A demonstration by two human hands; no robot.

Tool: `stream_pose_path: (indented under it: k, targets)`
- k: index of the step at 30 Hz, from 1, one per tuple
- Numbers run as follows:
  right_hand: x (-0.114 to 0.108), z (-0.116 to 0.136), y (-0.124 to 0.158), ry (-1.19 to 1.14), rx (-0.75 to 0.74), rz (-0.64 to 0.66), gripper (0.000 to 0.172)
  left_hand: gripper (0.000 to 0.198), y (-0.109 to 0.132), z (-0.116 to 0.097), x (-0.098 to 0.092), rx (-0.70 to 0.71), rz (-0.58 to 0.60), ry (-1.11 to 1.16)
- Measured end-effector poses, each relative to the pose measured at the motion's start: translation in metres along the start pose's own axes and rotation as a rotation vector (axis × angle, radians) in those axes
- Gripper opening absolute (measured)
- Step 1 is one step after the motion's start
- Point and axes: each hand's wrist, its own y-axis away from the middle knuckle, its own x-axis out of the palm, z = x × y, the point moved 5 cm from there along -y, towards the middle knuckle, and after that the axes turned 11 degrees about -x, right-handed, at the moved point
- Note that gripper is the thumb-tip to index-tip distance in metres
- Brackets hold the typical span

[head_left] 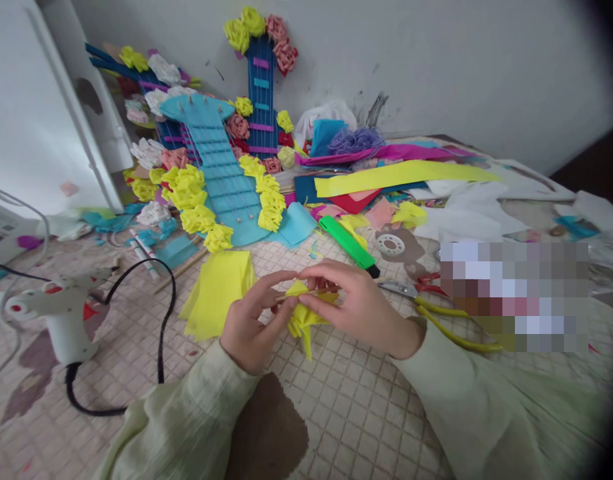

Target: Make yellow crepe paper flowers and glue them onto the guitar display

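Between my two hands is a piece of yellow crepe paper (300,327), its folds hanging below my fingers. A thin wooden stick (316,291) lies across the paper. My left hand (256,320) pinches the paper near the stick's left end. My right hand (361,307) has its thumb and fingers closed on the stick and the paper's upper edge. The fingertips of both hands almost meet. Left of my left hand lies a stack of yellow crepe sheets (214,293). Past my right hand is a green utility knife (347,243).
A white glue gun (61,320) with a black cord stands at the left. Yellow-handled pliers (446,320) lie at the right. Behind, a light blue paper guitar (216,167) with yellow flowers leans near a dark blue one (261,93). A yellow strip (406,177) crosses the scraps.
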Motion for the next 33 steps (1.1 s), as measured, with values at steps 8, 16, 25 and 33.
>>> stream_pose_path:
  k: [8, 16, 25, 33]
  targets:
    - [0.001, 0.000, 0.001, 0.020, -0.002, -0.008, 0.021, 0.034, 0.001, -0.001, -0.002, 0.026, -0.051, -0.058]
    - [-0.003, 0.001, 0.001, 0.067, 0.020, -0.038, 0.027, 0.034, 0.000, 0.001, -0.003, -0.008, -0.061, -0.042]
    - [0.003, -0.012, 0.004, 0.144, 0.069, 0.078, 0.024, 0.037, 0.000, 0.000, -0.005, -0.047, -0.132, -0.107]
    - [-0.002, -0.007, 0.003, 0.172, -0.007, 0.007, 0.024, 0.037, -0.005, 0.006, -0.002, -0.118, -0.029, 0.025]
